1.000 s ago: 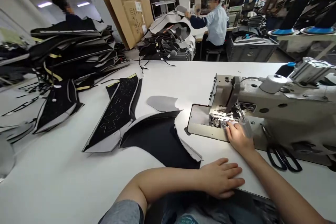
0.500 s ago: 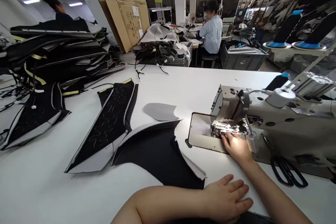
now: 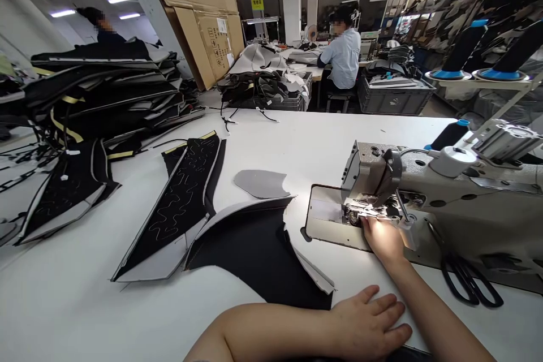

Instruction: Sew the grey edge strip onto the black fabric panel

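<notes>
From my end, I see the right hand (image 3: pixel 384 240) with its fingers tucked further beneath the sewing machine's head (image 3: pixel 368 163); the co-worker's arm (image 3: pixel 326 60), earlier stretched toward the grey pieces (image 3: pixel 259 60), is drawn in.

Tall cardboard box (image 3: pixel 208 48); co-worker (image 3: pixel 344 59) seated farther back, grey crate (image 3: pixel 394 99) beside; probably small fan (image 3: pixel 311 33) beyond.

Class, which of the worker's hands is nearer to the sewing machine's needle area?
Right. The right hand has its fingertips at the needle area; the left hand lies palm down on the white tabletop, apart from it.
</notes>
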Motion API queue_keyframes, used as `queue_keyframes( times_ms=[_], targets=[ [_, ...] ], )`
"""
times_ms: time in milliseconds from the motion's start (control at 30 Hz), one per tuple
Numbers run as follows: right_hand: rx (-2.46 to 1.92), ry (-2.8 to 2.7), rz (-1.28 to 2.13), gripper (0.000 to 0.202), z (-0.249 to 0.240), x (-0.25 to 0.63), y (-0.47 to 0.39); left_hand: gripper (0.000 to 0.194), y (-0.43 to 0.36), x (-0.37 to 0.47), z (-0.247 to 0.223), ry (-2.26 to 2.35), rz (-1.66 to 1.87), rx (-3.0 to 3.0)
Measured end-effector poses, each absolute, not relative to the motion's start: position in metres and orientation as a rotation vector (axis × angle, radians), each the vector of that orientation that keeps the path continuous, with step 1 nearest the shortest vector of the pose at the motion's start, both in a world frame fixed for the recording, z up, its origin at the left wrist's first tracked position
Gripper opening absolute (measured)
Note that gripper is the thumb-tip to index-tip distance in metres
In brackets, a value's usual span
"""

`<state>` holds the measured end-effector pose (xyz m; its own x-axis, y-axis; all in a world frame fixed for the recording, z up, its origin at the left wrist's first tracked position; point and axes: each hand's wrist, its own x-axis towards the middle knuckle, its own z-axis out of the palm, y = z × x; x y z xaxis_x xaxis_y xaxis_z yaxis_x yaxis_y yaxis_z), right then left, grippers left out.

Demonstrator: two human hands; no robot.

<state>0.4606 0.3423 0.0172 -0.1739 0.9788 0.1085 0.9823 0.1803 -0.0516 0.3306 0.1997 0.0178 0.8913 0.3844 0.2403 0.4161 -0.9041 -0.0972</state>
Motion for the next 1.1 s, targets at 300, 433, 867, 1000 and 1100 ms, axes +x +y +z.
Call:
queue_keyframes(
  times_ms=[300,433,867,1000,1100],
  targets=[
    [-1.934,-2.229,0.089,0.043,0.014,0.467,0.337,0.046,0.2,0.33,0.019,-0.603,-0.321,-2.883],
    [-1.908,-2.287,0.07,0.029,0.011,0.465,0.336,0.046,0.2,0.332,0.022,-0.598,-0.287,-2.896],
    [-1.895,-2.365,-0.119,0.014,0.0,0.447,0.341,0.047,0.201,0.336,0.02,-0.578,-0.281,-2.941],
    [-1.865,-2.323,-0.114,0.016,0.001,0.446,0.339,0.046,0.201,0.335,0.029,-0.593,-0.247,-2.958],
    [-1.843,-2.254,-0.031,0.023,0.004,0.446,0.325,0.046,0.205,0.335,0.03,-0.615,-0.228,-3.071]
  ],
)
